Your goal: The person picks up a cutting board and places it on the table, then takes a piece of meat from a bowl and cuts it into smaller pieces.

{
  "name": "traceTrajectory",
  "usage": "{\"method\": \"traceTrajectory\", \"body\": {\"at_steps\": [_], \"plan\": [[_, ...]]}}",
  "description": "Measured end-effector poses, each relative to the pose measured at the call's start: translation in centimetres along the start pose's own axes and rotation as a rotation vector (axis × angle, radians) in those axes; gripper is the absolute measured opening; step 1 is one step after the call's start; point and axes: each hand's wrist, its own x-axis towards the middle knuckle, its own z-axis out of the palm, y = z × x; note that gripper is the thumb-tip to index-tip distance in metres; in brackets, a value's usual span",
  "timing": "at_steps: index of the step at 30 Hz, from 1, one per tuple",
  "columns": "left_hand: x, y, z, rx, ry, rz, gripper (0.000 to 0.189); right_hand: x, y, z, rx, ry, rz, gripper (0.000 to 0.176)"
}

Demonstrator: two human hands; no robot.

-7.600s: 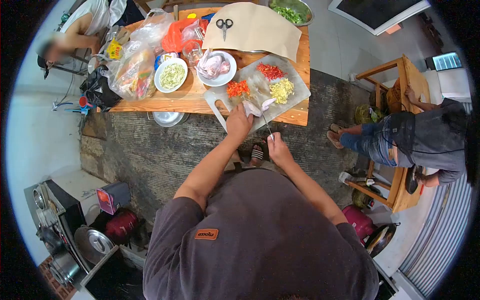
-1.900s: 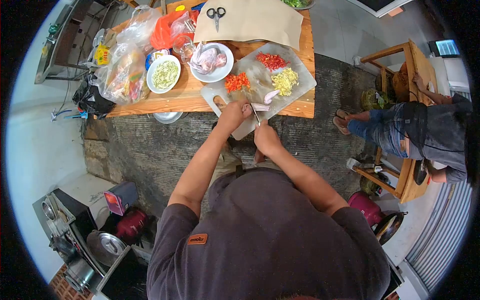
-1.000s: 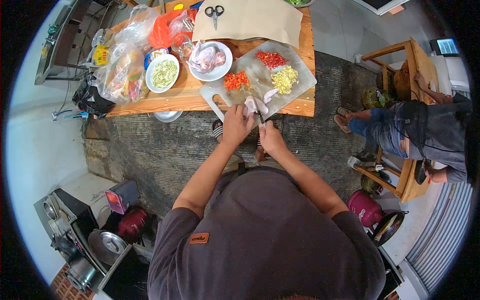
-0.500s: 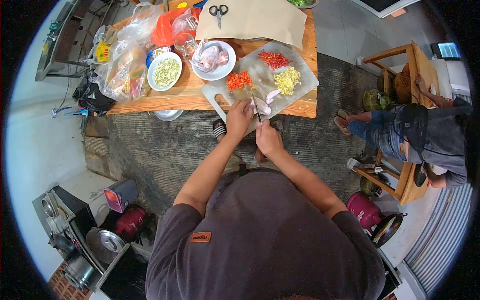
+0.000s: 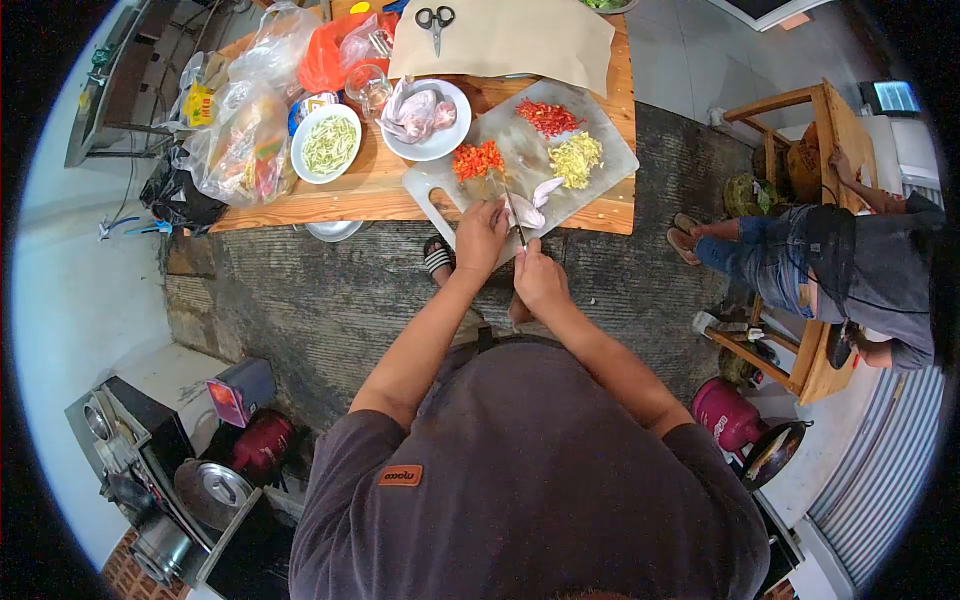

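My right hand is closed around the handle of a knife, whose blade points away from me over the cutting board. Left of the blade, my left hand has its fingers bent down at a pale pink piece of raw chicken; the fingertips are partly hidden. Part of the chicken reaches out to the right of the blade. Farther up on the board lie chopped orange-red chili, sliced red chili and a pale yellow chopped heap.
A white bowl of raw chicken stands left of the board, beside a bowl of pale green shreds. Plastic bags crowd the table's left. Scissors lie on brown paper. Another person stands at right by a wooden table.
My right hand and the knife have shifted slightly, and the chicken beside the blade lies a little differently. My left hand stays at nearly the same spot.
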Motion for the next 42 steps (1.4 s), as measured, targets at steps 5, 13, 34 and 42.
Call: {"method": "traceTrajectory", "body": {"at_steps": [5,13,34,42], "plan": [[0.0,-0.3,0.1,-0.003,0.016,0.039,0.02,0.0,-0.1,0.4,-0.02,-0.039,0.03,0.034],[0.2,-0.5,-0.2,-0.007,-0.029,0.022,0.02,1.5,-0.2,0.1,0.009,-0.056,-0.005,0.035],[0.0,-1.3,0.1,0.043,-0.044,0.064,0.023,1.3,-0.3,0.1,-0.062,-0.128,0.086,0.035],[0.5,-0.6,-0.7,-0.004,-0.099,-0.006,0.022,4.8,1.4,-1.0,-0.1,-0.007,-0.071,0.035]]}}
